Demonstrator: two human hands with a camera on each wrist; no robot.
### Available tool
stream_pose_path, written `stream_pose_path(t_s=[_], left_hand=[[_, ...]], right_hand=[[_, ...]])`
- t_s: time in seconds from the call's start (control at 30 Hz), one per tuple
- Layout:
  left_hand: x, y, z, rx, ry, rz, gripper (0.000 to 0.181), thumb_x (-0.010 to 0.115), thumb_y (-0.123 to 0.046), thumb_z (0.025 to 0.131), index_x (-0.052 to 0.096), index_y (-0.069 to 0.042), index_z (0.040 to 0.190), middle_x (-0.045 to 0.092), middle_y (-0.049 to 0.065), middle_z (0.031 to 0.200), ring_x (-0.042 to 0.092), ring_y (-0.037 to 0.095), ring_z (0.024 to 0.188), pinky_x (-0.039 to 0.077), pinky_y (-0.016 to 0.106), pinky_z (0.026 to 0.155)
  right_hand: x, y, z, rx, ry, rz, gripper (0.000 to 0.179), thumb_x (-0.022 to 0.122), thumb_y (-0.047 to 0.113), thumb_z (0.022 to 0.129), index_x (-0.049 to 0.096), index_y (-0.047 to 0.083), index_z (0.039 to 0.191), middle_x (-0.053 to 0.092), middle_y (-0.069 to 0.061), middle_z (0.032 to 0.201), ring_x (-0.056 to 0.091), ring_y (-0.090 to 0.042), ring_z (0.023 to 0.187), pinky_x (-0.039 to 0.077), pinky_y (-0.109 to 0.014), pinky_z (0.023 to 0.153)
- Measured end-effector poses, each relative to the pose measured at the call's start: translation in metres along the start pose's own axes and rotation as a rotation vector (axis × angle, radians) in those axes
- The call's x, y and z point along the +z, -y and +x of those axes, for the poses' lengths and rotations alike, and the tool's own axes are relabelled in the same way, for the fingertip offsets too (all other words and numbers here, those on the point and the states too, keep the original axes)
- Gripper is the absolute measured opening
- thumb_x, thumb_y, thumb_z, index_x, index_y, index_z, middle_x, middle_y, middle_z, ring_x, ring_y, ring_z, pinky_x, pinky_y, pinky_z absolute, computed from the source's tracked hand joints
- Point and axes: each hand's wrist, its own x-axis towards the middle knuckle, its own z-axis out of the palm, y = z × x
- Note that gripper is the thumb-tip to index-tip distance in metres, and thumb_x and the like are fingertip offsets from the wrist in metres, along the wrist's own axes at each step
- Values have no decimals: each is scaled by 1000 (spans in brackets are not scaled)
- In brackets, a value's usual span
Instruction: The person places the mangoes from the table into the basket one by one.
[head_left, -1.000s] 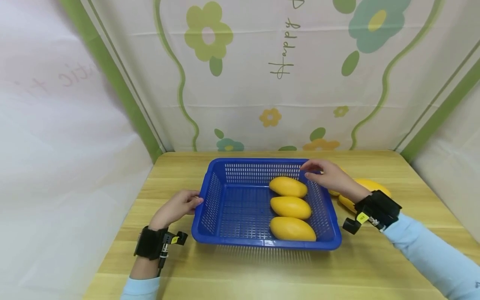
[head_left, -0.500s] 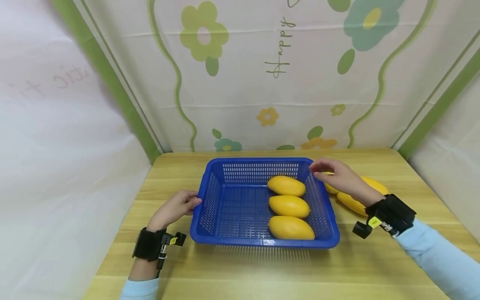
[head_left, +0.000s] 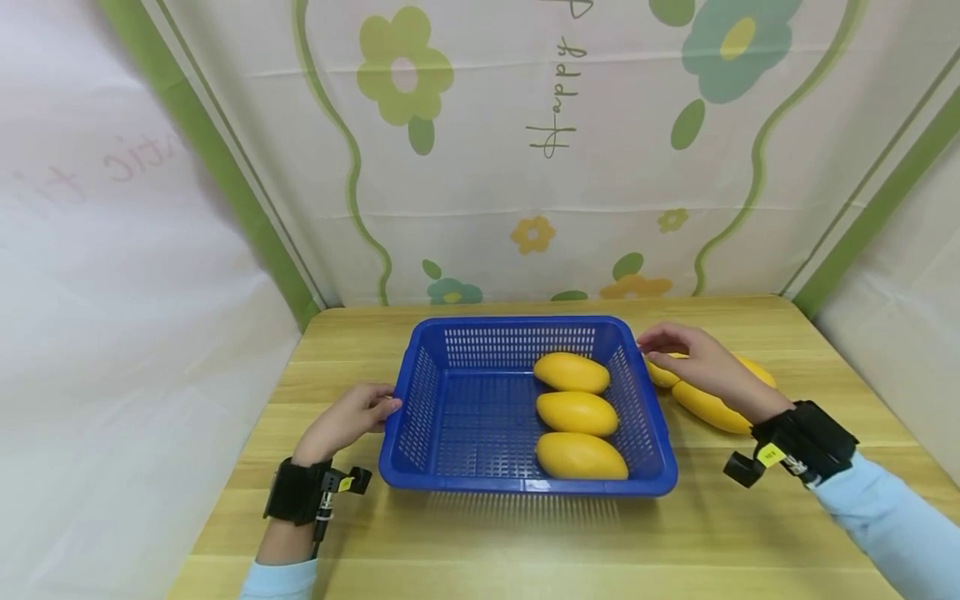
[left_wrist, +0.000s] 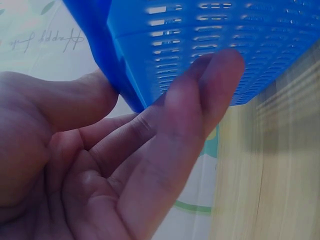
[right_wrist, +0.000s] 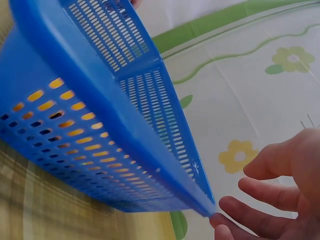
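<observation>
Basket point(head_left: 483, 417) with 3 mangoes point(head_left: 577, 413) — rim point(head_left: 480, 483) in grip of left hand point(head_left: 348, 423) — right hand point(head_left: 693, 358) loose-fingered

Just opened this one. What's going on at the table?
A person's left hand holds the left rim of a blue basket. The right hand is beside the basket's far right corner, holding nothing; whether a fingertip touches it is unclear. Three yellow mangoes lie in the basket's right half, and more mangoes lie on the table to its right.
</observation>
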Motion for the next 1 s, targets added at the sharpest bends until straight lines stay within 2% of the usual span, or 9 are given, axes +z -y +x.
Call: stream_pose_path(t_s=[0.1, 0.33, 0.43, 0.53, 0.63, 0.87, 1.0], left_hand=[[0, -1, 0, 1, 3, -6, 36, 42, -13, 108, 55, 11, 131, 71, 22, 113, 72, 28, 103, 62, 37, 87], [-4, -4, 1, 16, 17, -5, 37, 42, -12, 108, 53, 14, 133, 69, 25, 116, 71, 32, 106, 62, 39, 89], [-4, -5, 1, 15, 15, -8, 37, 42, -12, 108, 53, 14, 133, 69, 25, 116, 71, 32, 106, 62, 40, 89], [-4, -4, 1, 14, 13, -11, 37, 42, -12, 108, 53, 14, 132, 69, 25, 116, 71, 32, 106, 62, 39, 89], [-3, -3, 1, 13, 14, -16, 37, 42, -12, 108, 54, 14, 132, 69, 26, 116, 71, 32, 106, 62, 39, 89], [-2, -2, 1, 13, 16, -21, 36, 42, -12, 108, 54, 13, 131, 69, 25, 115, 71, 32, 105, 61, 40, 89], [-1, 0, 1, 21, 33, -33, 36, 42, -11, 108, 54, 14, 132, 69, 26, 116, 71, 33, 106, 61, 40, 90]], right_hand=[[0, -5, -2, 10, 4, -6, 35, 53, 21, 104, 56, 0, 132, 62, -23, 128, 59, -36, 118, 56, -42, 95], [-2, -15, -4, 34, -1, -21, 38, 52, 22, 105, 54, -2, 134, 61, -24, 129, 58, -38, 119, 55, -48, 97], [-4, -19, -5, 35, -3, -28, 37, 53, 22, 105, 54, -2, 133, 61, -24, 129, 58, -37, 119, 57, -34, 93], [-7, -25, -7, 30, -9, -32, 36, 54, 20, 104, 55, -3, 131, 61, -25, 127, 59, -38, 117, 54, -18, 84], [-9, -32, -11, 34, -14, -42, 36, 55, 19, 103, 54, -5, 131, 62, -26, 127, 59, -38, 116, 51, -12, 81], [-15, -52, -21, 61, -17, -90, 38, 56, 21, 103, 54, -4, 132, 62, -26, 126, 60, -37, 114, 55, -24, 85], [-17, -62, -25, 79, -6, -103, 41, 56, 20, 103, 51, -6, 134, 60, -29, 128, 59, -40, 115, 58, -31, 86]])
